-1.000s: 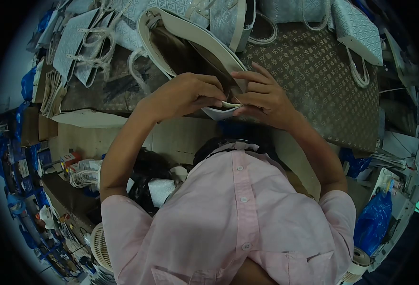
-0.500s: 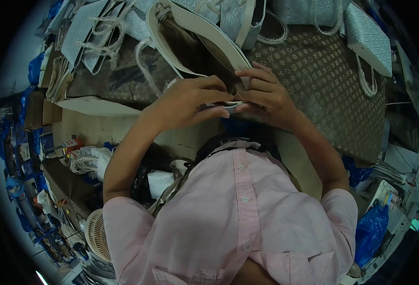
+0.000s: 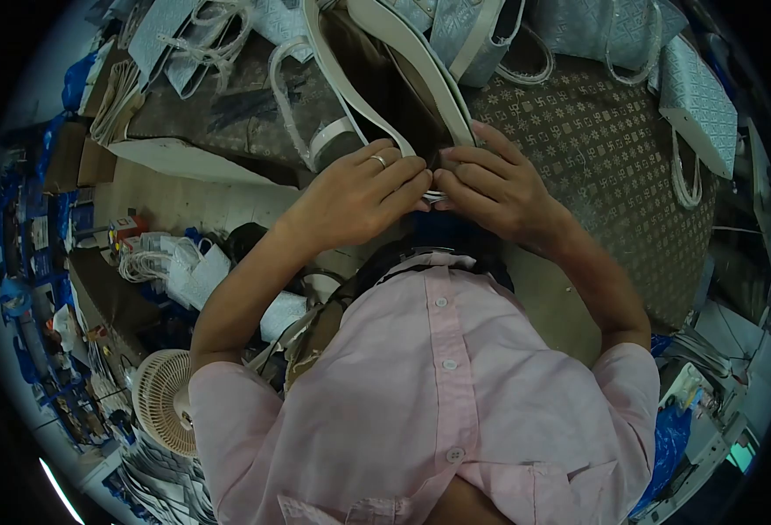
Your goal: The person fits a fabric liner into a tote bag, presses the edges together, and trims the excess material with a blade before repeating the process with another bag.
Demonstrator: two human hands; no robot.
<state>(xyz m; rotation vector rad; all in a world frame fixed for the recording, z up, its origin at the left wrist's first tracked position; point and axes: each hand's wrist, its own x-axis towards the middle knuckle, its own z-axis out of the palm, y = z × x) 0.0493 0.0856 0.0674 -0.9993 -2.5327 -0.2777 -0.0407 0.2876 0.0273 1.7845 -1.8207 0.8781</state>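
A handbag with a pale rim and a brown lining lies open-mouthed on the table, its near end at my body. My left hand is closed on the rim at that near end, a ring on one finger. Facing it, my right hand pinches the same end from the other side. The fingertips of both hands almost meet there, and they hide the exact spot they grip. A plastic-wrapped handle curves out on the bag's left side.
Silver patterned bags with wrapped handles lie along the table's far side, one more at the right. A patterned brown cloth covers the table. At lower left stand a fan and wrapped bag parts.
My left hand has turned over from a pinch with thumb showing to knuckles up, closed on the rim. The right fingers have closed in more. The whole view has shifted slightly.
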